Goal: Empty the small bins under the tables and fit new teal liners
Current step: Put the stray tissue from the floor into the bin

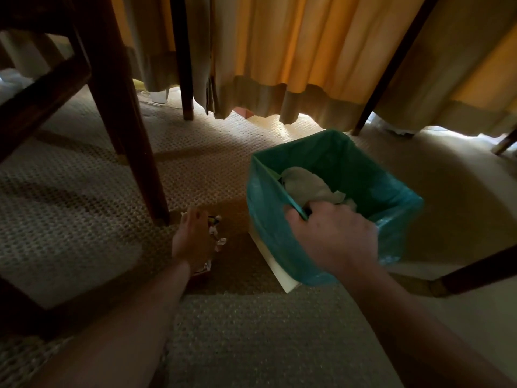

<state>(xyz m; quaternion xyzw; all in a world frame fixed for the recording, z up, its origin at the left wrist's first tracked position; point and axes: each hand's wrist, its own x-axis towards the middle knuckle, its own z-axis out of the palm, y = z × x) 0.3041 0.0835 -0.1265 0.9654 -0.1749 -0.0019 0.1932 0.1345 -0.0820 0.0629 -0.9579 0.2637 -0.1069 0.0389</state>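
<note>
Hands: your right hand (334, 236) clamps bin (275, 261) rim and teal liner (363, 169); left hand (193, 242) closed on, seemingly, floor litter (216, 238). Emptying step; next, lift liner out.

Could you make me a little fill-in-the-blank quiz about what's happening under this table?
1. The liner in the small bin is coloured ____.
2. The ____ hand grips the bin's rim.
3. The left hand reaches down to litter lying on the ____.
4. Behind the bin hang yellow ____.

Missing words: teal; right; carpet; curtains
</note>
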